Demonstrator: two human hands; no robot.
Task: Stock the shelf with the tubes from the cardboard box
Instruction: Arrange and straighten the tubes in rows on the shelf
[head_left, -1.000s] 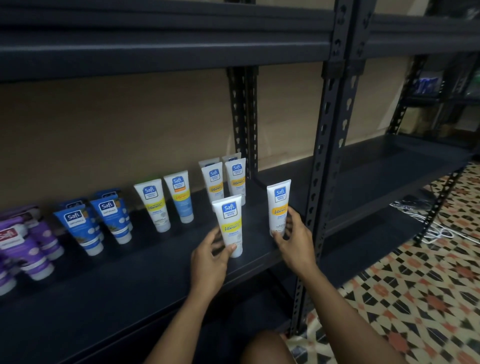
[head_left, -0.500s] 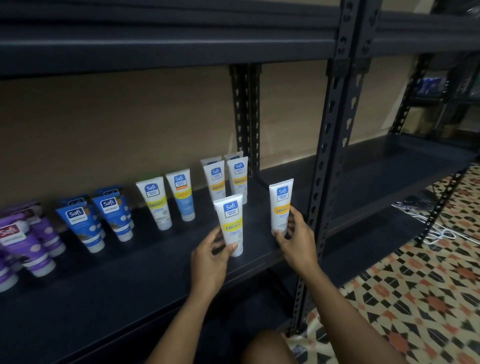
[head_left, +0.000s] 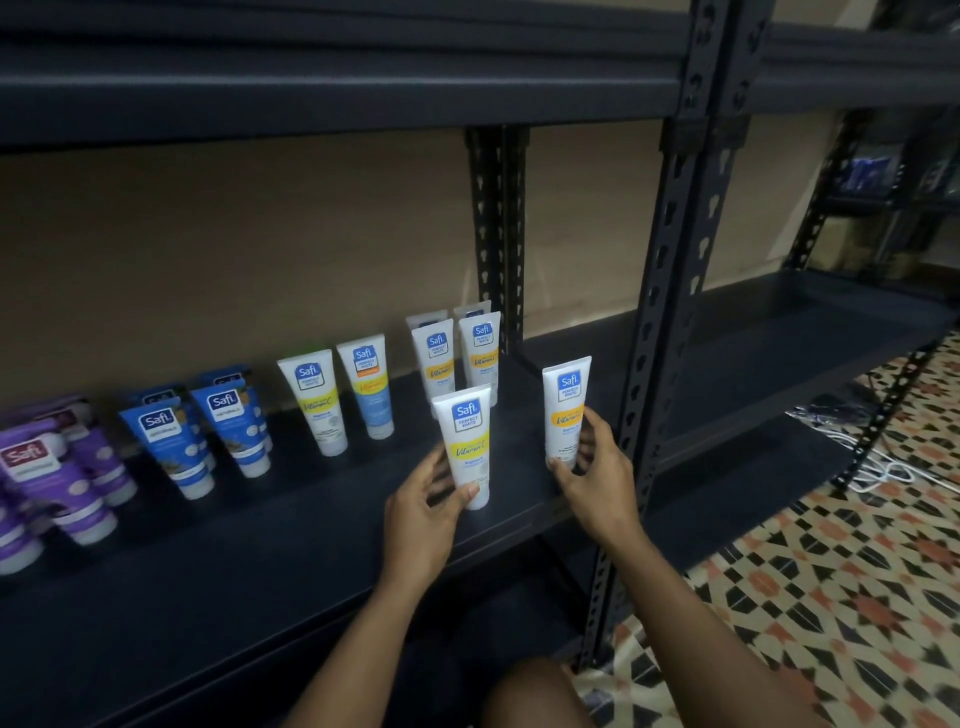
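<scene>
A beige wall (head_left: 260, 249) runs behind the fingers (head_left: 602, 441), seen through a dark metal shelf (head_left: 311, 551). Its perforated post (head_left: 670, 312) stands just right of the fingers; a rear post (head_left: 498, 218) rises beyond them, and an upper board (head_left: 337, 88) spans above. Right of and below the fingers lies a tiled floor (head_left: 831, 597) in orange, black and cream, with a white cable (head_left: 878, 467) on it. Far right stands a second rack (head_left: 893, 208). The light is dim

Purple tubes (head_left: 52, 483) are cut off at the left edge.
</scene>
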